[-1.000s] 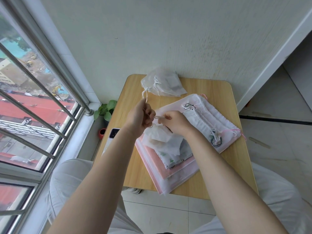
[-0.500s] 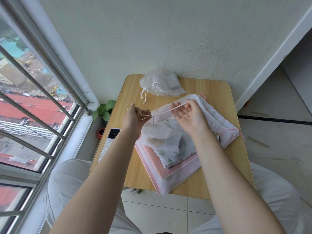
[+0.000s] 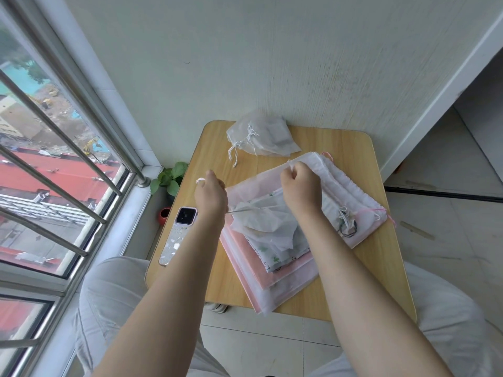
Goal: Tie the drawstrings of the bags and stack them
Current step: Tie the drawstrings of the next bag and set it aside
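Observation:
A small translucent white drawstring bag (image 3: 261,221) lies on top of a stack of flat pink and white bags (image 3: 275,278) on the small wooden table (image 3: 381,257). My left hand (image 3: 211,195) grips one white drawstring end, which pokes out by its thumb. My right hand (image 3: 300,186) is fisted round the other string end. The two hands are pulled apart over the bag. Another pile of white bags with pink cords (image 3: 351,194) lies to the right. A tied white mesh bag (image 3: 261,136) sits at the table's far edge.
A phone (image 3: 178,235) lies on the table's left edge. A small potted plant (image 3: 170,180) stands on the floor beside the window bars (image 3: 68,148). The wall runs just behind the table. My knees flank the near edge.
My hands have moved apart, pulling the string ends outwards. The right hand, open half a second ago, has curled into a fist on the string. The left hand has shifted left.

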